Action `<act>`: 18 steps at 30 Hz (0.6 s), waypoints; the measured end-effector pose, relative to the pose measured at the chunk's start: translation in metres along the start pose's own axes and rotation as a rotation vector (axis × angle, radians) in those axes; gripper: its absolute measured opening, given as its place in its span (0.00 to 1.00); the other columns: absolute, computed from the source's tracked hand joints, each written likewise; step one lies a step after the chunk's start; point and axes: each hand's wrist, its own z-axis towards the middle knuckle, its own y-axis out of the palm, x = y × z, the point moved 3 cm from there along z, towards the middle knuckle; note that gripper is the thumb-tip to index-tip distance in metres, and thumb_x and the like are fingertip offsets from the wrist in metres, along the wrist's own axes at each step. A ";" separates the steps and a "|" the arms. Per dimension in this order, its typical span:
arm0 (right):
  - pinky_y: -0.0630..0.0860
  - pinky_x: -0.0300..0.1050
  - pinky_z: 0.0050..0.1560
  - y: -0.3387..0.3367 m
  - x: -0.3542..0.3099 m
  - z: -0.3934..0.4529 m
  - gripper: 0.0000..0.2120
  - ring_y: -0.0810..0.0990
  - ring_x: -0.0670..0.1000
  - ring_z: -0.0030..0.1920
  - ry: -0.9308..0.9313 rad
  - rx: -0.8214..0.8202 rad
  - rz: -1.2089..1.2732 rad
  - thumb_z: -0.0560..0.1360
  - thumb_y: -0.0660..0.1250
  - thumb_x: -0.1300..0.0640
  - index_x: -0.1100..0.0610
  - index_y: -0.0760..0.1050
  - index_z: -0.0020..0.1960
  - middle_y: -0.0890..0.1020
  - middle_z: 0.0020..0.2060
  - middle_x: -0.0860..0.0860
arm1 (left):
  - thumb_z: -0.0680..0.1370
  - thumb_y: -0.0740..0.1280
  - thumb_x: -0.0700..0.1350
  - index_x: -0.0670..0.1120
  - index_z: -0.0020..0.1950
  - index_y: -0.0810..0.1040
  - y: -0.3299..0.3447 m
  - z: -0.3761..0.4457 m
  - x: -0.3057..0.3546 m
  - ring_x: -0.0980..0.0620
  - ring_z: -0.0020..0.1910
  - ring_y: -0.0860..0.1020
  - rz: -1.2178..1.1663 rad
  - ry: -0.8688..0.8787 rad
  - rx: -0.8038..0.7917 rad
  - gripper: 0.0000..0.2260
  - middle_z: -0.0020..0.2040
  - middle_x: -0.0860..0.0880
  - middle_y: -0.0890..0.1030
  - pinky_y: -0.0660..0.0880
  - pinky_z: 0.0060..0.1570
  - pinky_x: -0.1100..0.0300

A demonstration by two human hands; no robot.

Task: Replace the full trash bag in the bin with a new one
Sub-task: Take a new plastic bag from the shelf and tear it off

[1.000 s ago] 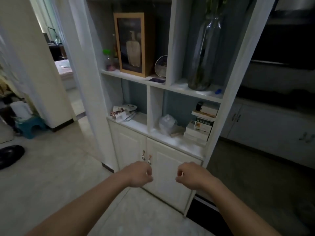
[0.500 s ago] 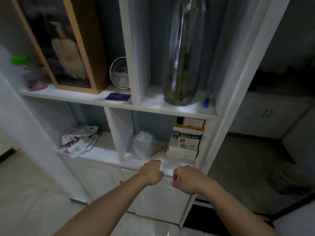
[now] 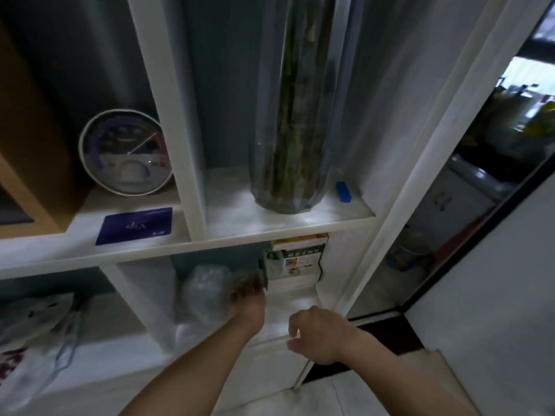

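Note:
No bin or full trash bag is in view. A crumpled clear plastic bundle lies in the lower right compartment of a white shelf unit. My left hand reaches into that compartment, between the bundle and a stack of small boxes. Its fingertips are blurred in the shadow, so a grip cannot be made out. My right hand hovers in front of the shelf's front edge with loosely curled fingers and holds nothing.
A tall glass vase with stems, a blue lighter-like item, a round dial gauge and a blue card sit on the upper shelf. A printed plastic bag lies lower left. A dark doorway opens to the right.
The view has moved closer to the shelf. My left hand went from a fist in front of the shelf into the lower compartment; my right hand loosened and stayed at the edge.

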 end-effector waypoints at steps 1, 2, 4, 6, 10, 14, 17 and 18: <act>0.74 0.53 0.59 0.000 -0.001 0.001 0.18 0.76 0.57 0.59 0.014 0.001 0.009 0.78 0.59 0.45 0.55 0.75 0.62 0.77 0.60 0.55 | 0.80 0.56 0.52 0.47 0.46 0.77 0.001 0.004 -0.003 0.48 0.42 0.78 0.054 0.025 0.035 0.13 0.47 0.44 0.81 0.79 0.47 0.51; 0.74 0.52 0.59 0.001 -0.002 0.001 0.19 0.76 0.57 0.59 0.024 0.007 0.015 0.78 0.59 0.45 0.55 0.74 0.62 0.77 0.60 0.55 | 0.80 0.56 0.52 0.48 0.43 0.77 0.000 0.006 -0.003 0.48 0.41 0.78 0.065 0.061 0.045 0.13 0.44 0.45 0.81 0.80 0.47 0.50; 0.73 0.48 0.56 0.004 -0.006 0.002 0.19 0.76 0.56 0.60 0.038 0.007 0.032 0.79 0.59 0.45 0.55 0.73 0.63 0.77 0.61 0.55 | 0.80 0.57 0.51 0.48 0.43 0.77 0.002 0.009 -0.006 0.49 0.41 0.78 0.103 0.111 0.024 0.13 0.43 0.46 0.81 0.79 0.46 0.51; 0.72 0.47 0.54 0.010 -0.009 0.001 0.20 0.75 0.55 0.60 0.049 -0.005 0.061 0.79 0.59 0.45 0.55 0.73 0.65 0.76 0.62 0.54 | 0.79 0.59 0.51 0.47 0.45 0.78 0.004 0.009 -0.010 0.49 0.43 0.78 0.127 0.149 0.005 0.11 0.46 0.45 0.81 0.78 0.48 0.51; 0.69 0.45 0.49 0.020 -0.014 -0.004 0.19 0.76 0.56 0.60 0.073 0.001 0.080 0.78 0.59 0.46 0.55 0.73 0.64 0.77 0.61 0.55 | 0.78 0.62 0.44 0.45 0.56 0.78 -0.014 -0.007 -0.002 0.42 0.53 0.78 0.151 0.141 -0.059 0.09 0.58 0.41 0.80 0.75 0.57 0.49; 0.69 0.46 0.51 0.029 -0.014 -0.016 0.19 0.74 0.55 0.62 0.090 -0.018 0.107 0.78 0.60 0.46 0.54 0.72 0.65 0.76 0.62 0.54 | 0.75 0.65 0.36 0.54 0.74 0.63 -0.027 -0.033 0.000 0.41 0.58 0.78 0.145 0.220 -0.086 0.30 0.64 0.42 0.76 0.76 0.52 0.56; 0.70 0.43 0.49 0.031 -0.010 -0.028 0.19 0.76 0.53 0.61 0.108 0.021 0.193 0.77 0.61 0.45 0.52 0.72 0.65 0.77 0.61 0.52 | 0.71 0.67 0.35 0.57 0.78 0.56 -0.031 -0.054 0.004 0.43 0.53 0.78 0.121 0.253 -0.074 0.39 0.61 0.44 0.77 0.75 0.44 0.59; 0.71 0.43 0.49 0.031 -0.007 -0.032 0.20 0.77 0.52 0.59 0.118 0.056 0.243 0.77 0.62 0.45 0.52 0.72 0.65 0.78 0.60 0.52 | 0.71 0.67 0.34 0.55 0.77 0.59 -0.034 -0.066 0.009 0.45 0.52 0.78 0.075 0.269 -0.075 0.38 0.60 0.45 0.77 0.76 0.44 0.59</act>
